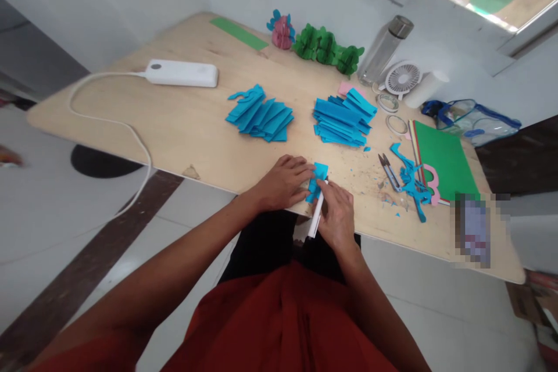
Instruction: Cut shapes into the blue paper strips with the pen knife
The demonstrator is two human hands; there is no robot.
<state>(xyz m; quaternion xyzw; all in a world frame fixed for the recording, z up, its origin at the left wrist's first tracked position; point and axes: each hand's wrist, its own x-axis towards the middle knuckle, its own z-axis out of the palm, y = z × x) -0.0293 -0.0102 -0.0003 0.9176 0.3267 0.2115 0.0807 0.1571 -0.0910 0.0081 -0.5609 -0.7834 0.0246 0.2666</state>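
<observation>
A small piece of blue paper (321, 171) lies at the front edge of the wooden table. My left hand (285, 183) rests flat on the table at its left side, fingers stretched and fingertips touching it. My right hand (339, 215) is closed around a white pen (318, 215). The pen slants over the paper's right side, with its dark upper end by my fingers. Whether its tip touches the paper I cannot make out. Beyond my hands lie two piles of blue paper strips, one on the left (261, 117) and another on the right (342, 119).
Snips (390, 173) lie beside blue paper scraps (410, 177) and green sheets (447, 157) at right. Along the back stand green paper shapes (326, 46), a clear bottle (383, 52) and a small fan (402, 78). A white corded device (182, 73) sits at left.
</observation>
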